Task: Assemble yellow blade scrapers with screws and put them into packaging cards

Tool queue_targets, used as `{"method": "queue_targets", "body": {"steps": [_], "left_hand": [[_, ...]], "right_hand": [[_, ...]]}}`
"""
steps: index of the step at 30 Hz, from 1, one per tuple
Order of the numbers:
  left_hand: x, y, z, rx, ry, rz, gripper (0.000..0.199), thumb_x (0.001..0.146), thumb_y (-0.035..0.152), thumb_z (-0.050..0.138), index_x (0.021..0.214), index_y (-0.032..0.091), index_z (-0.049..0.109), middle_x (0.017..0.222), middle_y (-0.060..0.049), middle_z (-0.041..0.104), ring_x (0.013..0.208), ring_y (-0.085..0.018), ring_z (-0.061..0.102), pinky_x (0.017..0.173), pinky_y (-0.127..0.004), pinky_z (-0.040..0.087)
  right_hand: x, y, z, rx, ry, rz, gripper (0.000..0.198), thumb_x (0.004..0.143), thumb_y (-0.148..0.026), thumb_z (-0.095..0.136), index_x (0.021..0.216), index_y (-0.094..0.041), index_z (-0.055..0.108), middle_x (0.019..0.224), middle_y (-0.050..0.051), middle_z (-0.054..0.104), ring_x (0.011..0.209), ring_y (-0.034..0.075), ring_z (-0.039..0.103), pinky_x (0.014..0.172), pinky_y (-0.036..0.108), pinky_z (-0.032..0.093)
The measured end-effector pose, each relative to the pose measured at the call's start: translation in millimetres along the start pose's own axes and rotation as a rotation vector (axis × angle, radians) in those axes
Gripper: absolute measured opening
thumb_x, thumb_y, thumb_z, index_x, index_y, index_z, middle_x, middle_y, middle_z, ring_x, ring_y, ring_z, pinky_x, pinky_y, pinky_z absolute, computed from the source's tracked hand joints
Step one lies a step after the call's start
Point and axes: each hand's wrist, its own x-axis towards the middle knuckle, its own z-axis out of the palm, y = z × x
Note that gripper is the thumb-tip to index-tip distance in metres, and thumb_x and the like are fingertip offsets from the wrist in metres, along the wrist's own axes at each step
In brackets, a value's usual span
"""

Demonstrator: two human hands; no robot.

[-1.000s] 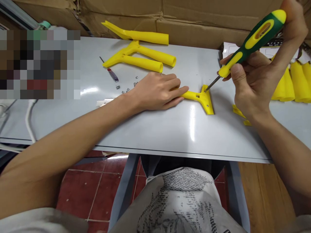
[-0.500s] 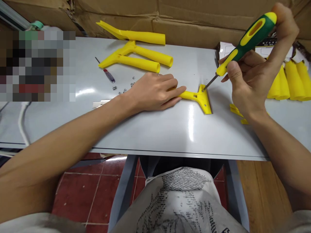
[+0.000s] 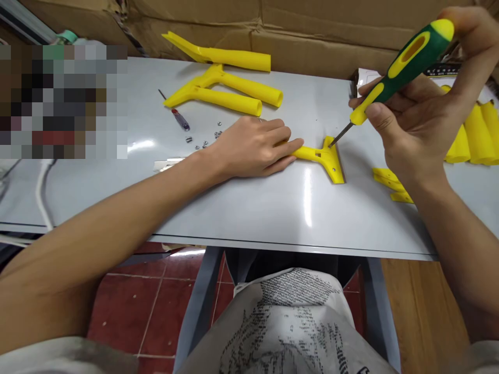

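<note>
My left hand [image 3: 260,147] is wrapped over the handle of a yellow plastic scraper [image 3: 333,161] that lies on the table, its wide head pointing right. In my right hand [image 3: 413,119] is a green and yellow screwdriver [image 3: 405,67], slanted, with a finger over its butt end and the thumb along the lower handle. The screwdriver's tip meets the upper screw spot on the scraper head. A small screw [image 3: 334,170] shows in the lower spot. Most of the scraper's handle is hidden under my left hand.
Several yellow handles [image 3: 234,98] lie at the back left, beside a small screwdriver [image 3: 180,119] and loose screws [image 3: 189,139]. Metal blades [image 3: 167,163] are near my left forearm. Yellow pieces [image 3: 390,179] and more yellow handles [image 3: 477,135] lie at the right. Cardboard boxes [image 3: 312,41] stand behind.
My right hand has opened a little around the screwdriver, its tip staying at the upper spot. The whole view has shifted slightly. My left hand still presses on the scraper.
</note>
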Motion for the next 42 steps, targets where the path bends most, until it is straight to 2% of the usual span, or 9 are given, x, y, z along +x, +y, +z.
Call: {"method": "queue_targets", "body": {"steps": [4,6,8,11,13,19,27,35,42], "left_hand": [[0,3,0,0.029,0.02,0.004,0.039,0.118,0.041,0.043,0.137,0.021,0.07,0.093,-0.008,0.074,0.089,-0.026,0.076,0.066,-0.036,0.05],[0,5,-1,0.046,0.03,-0.001,0.039,0.118,0.041,0.043,0.136,0.021,0.07,0.092,-0.008,0.073,0.089,-0.026,0.075,0.067,-0.036,0.052],[0,7,-2,0.052,0.042,-0.003,0.038,0.117,0.041,0.044,0.133,0.02,0.071,0.091,-0.008,0.072,0.089,-0.025,0.075,0.068,-0.036,0.052],[1,7,-4,0.032,0.046,0.004,0.037,0.117,0.04,0.045,0.13,0.019,0.073,0.092,-0.008,0.073,0.087,-0.025,0.075,0.067,-0.036,0.052],[2,7,-4,0.013,0.038,0.006,0.037,0.117,0.04,0.045,0.131,0.019,0.072,0.093,-0.008,0.073,0.088,-0.025,0.075,0.068,-0.036,0.053],[1,7,-1,-0.081,0.009,-0.046,0.039,0.118,0.043,0.043,0.135,0.02,0.07,0.096,-0.007,0.073,0.093,-0.026,0.076,0.073,-0.038,0.056],[3,6,-2,0.03,0.055,0.012,0.035,0.118,0.041,0.046,0.131,0.019,0.071,0.091,-0.005,0.074,0.081,-0.024,0.075,0.059,-0.032,0.042],[3,3,-3,0.033,0.053,0.043,0.034,0.117,0.042,0.052,0.134,0.02,0.071,0.089,-0.005,0.074,0.08,-0.023,0.075,0.058,-0.033,0.039],[2,3,-3,0.016,0.016,0.023,0.036,0.117,0.042,0.048,0.135,0.021,0.071,0.091,-0.006,0.074,0.081,-0.025,0.076,0.057,-0.034,0.043]], "right_hand": [[-6,-13,1,-0.234,0.089,0.007,0.067,0.104,-0.064,0.075,0.159,-0.05,0.039,0.108,-0.002,0.067,0.096,0.019,0.074,0.092,0.043,0.071],[-3,8,6,-0.276,0.141,-0.156,0.076,0.101,-0.078,0.069,0.161,-0.051,0.033,0.107,-0.003,0.065,0.087,0.017,0.07,0.075,0.037,0.069],[-1,32,13,-0.228,0.373,-0.426,0.097,0.085,-0.099,0.067,0.162,-0.053,0.029,0.104,-0.004,0.065,0.069,0.015,0.062,0.05,0.029,0.058],[-3,44,22,-0.12,0.304,-0.216,0.113,0.087,-0.098,0.067,0.177,-0.052,0.017,0.132,0.002,0.07,0.109,0.025,0.079,0.068,0.037,0.074],[-8,35,26,-0.006,0.228,-0.083,0.108,0.095,-0.089,0.069,0.18,-0.056,0.011,0.156,0.001,0.064,0.136,0.03,0.076,0.08,0.04,0.078],[-11,20,18,0.282,0.254,-0.029,0.09,0.099,-0.091,0.059,0.177,-0.063,0.023,0.18,-0.009,0.047,0.154,0.034,0.068,0.081,0.032,0.078],[32,56,1,-0.002,0.322,-0.515,0.084,0.081,-0.072,0.093,0.155,-0.063,0.054,0.169,-0.016,0.051,0.096,0.01,0.079,0.054,0.014,0.059],[27,72,16,0.089,0.345,-0.43,0.09,0.082,-0.101,0.068,0.157,-0.055,0.053,0.17,-0.004,0.042,0.082,0.013,0.072,0.066,0.041,0.074],[24,65,18,0.089,0.308,-0.428,0.086,0.083,-0.094,0.073,0.157,-0.055,0.052,0.17,-0.003,0.04,0.086,0.016,0.073,0.069,0.045,0.073]]}}
